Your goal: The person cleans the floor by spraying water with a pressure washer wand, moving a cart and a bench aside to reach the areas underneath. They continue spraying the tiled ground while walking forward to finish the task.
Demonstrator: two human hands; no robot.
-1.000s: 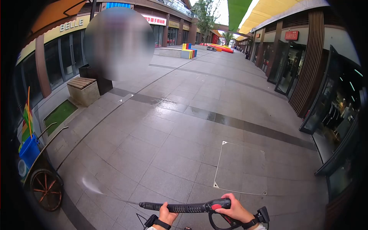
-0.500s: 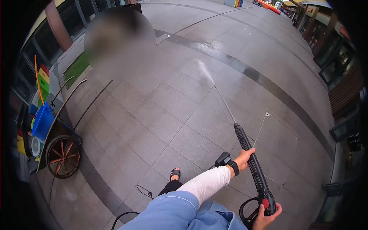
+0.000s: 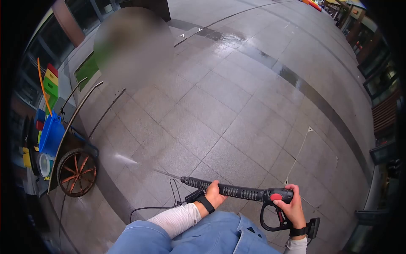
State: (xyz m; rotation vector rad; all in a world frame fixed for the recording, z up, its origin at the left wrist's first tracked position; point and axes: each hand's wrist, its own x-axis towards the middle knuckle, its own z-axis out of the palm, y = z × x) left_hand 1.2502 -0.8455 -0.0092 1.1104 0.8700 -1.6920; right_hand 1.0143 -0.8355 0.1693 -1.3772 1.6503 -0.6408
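A black pressure-washer spray gun (image 3: 241,191) lies nearly level across the lower view, its thin lance pointing left. My left hand (image 3: 215,194) is wrapped round the ribbed barrel near its front. At the rear, by the red round button and above the trigger guard, my right hand (image 3: 294,206) grips the body. A white water spray (image 3: 126,159) leaves the nozzle toward the paving at left, near the cart wheel. Both wrists wear black straps with small devices.
A cart with a rusty spoked wheel (image 3: 76,172) stands at left, carrying a blue bucket (image 3: 51,134) and a white tub (image 3: 45,164). A black hose (image 3: 148,208) runs beside me. Buildings line both sides; a blurred patch covers the upper left.
The spray gun has swung from pointing up and forward to pointing left, and the spray moved with it. My left hand moved left and down; my right hand rose slightly.
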